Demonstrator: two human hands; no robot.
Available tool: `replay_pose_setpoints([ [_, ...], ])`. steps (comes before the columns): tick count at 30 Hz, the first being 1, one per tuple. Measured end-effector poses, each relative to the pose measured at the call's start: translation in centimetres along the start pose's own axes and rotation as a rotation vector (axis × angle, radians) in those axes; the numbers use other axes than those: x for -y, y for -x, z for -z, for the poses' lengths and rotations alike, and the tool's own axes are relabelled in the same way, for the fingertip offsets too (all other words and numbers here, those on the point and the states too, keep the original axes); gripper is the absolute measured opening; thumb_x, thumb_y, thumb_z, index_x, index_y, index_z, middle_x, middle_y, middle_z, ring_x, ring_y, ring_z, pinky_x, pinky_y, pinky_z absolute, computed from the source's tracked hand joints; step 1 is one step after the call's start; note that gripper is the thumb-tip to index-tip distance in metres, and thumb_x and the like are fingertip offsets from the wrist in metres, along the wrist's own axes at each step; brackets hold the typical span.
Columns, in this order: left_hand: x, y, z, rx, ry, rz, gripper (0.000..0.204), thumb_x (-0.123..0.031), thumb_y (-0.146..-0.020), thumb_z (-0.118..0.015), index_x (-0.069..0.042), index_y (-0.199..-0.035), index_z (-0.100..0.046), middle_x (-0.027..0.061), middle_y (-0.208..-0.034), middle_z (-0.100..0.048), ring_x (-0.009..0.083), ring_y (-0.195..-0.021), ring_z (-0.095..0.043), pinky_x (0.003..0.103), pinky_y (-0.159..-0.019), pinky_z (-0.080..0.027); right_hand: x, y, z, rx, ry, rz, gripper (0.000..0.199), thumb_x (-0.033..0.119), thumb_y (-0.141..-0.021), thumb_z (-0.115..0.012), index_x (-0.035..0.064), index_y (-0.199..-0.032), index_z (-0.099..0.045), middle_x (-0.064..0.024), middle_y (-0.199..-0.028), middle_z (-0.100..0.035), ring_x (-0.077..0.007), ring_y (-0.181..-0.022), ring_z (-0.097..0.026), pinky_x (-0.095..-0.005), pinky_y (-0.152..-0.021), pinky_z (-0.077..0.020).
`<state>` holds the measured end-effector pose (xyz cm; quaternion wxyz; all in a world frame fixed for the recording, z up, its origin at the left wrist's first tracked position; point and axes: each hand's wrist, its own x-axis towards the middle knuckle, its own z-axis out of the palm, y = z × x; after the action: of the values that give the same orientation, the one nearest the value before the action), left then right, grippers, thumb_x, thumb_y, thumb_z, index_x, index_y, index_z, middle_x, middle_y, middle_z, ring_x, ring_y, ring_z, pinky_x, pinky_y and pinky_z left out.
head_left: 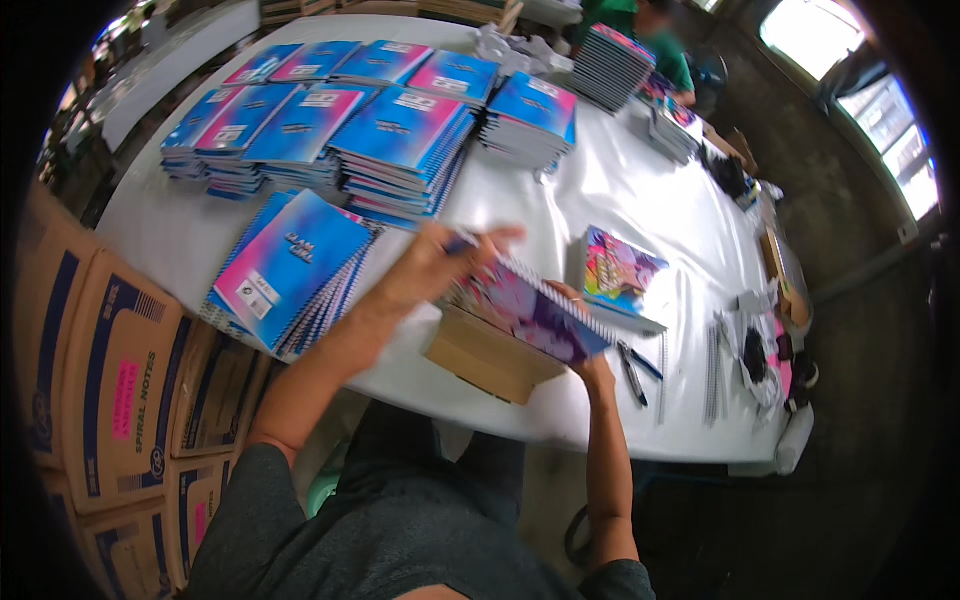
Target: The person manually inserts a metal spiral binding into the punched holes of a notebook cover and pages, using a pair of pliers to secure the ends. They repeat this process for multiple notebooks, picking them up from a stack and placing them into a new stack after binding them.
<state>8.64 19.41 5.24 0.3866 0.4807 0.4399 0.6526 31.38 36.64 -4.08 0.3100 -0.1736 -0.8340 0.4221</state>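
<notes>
Hands meet over a spiral-bound notebook with a pink, purple and blue cover (525, 310), held tilted above the near edge of the white-covered table (640, 190). The left hand (430, 265) is closed on the notebook's far left corner, fingers curled over the top edge. The right hand (590, 365) sits under the notebook's near right end; most of it is hidden by the cover, so its grip cannot be told for certain, though it touches the notebook. Just below the notebook lies a flat brown cardboard piece (485, 358), jutting over the table's near edge.

Right of the hands, a small pile of colourful notebooks (615, 275) rests on the table, and near it a dark pen (632, 372) and loose wire spirals (712, 370). To the left sits a stack of blue and pink spiral notebooks (290, 270), with more stacks of the same kind (400, 140) farther off. Brown cardboard boxes with blue print (120, 380) stand at the near left. At the far side another person in a green shirt (660, 40) is beside a tilted notebook stack (610, 65).
</notes>
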Motion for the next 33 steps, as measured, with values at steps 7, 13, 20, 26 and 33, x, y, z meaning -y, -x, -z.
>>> replay_pose_setpoints([
  [7,-8.9,3.7,-3.1,0.256,-0.446,-0.046,0.053,-0.021,-0.090,-0.067,-0.004,-0.138,-0.054,0.0124,-0.138,-0.057,0.0276,-0.124,-0.057,0.043,-0.100,-0.050,-2.8,10.9,10.0,-0.093,1.097,-0.264,0.048,0.021,-0.089,-0.068,0.0098,-0.134,-0.056,-0.0225,-0.128,-0.053,-0.0362,-0.118,-0.051,-0.0476,-0.100,-0.0399],
  [13,1.9,6.5,-8.7,0.036,-1.302,-0.371,0.058,-0.031,-0.085,-0.069,-0.010,-0.137,-0.056,0.0126,-0.147,-0.048,0.0394,-0.140,-0.037,0.054,-0.113,-0.030,-2.5,11.3,8.5,-0.189,1.040,-0.184,0.050,0.007,-0.091,-0.062,0.0095,-0.139,-0.051,-0.0222,-0.117,-0.053,-0.0359,-0.110,-0.051,-0.0481,-0.094,-0.0428],
  [20,3.2,6.3,-8.9,-0.020,-1.438,-0.391,0.055,-0.033,-0.086,-0.067,-0.015,-0.137,-0.057,0.0085,-0.145,-0.051,0.0410,-0.134,-0.045,0.054,-0.107,-0.036,11.9,11.5,-0.1,-0.192,0.435,0.136,0.047,0.000,-0.075,-0.075,0.0070,-0.120,-0.066,-0.0117,-0.100,-0.058,-0.0269,-0.084,-0.061,-0.0377,-0.070,-0.0528],
  [26,3.3,6.0,-9.7,-0.070,-1.433,-0.388,0.055,-0.032,-0.086,-0.068,-0.017,-0.138,-0.057,0.0079,-0.143,-0.054,0.0409,-0.131,-0.047,0.054,-0.106,-0.036,12.7,10.8,-1.3,-0.179,0.466,0.205,0.050,0.005,-0.071,-0.078,0.0073,-0.119,-0.067,-0.0111,-0.102,-0.057,-0.0278,-0.089,-0.060,-0.0385,-0.072,-0.0518],
  [33,3.3,6.0,-9.8,-0.071,-1.441,-0.412,0.057,-0.027,-0.084,-0.069,-0.017,-0.138,-0.057,0.0049,-0.142,-0.055,0.0397,-0.130,-0.048,0.055,-0.105,-0.037,11.9,10.3,0.1,0.089,-0.045,-0.119,0.035,0.004,-0.086,-0.070,0.0029,-0.120,-0.065,-0.0125,-0.099,-0.061,-0.0222,-0.084,-0.063,-0.0339,-0.068,-0.0523],
])
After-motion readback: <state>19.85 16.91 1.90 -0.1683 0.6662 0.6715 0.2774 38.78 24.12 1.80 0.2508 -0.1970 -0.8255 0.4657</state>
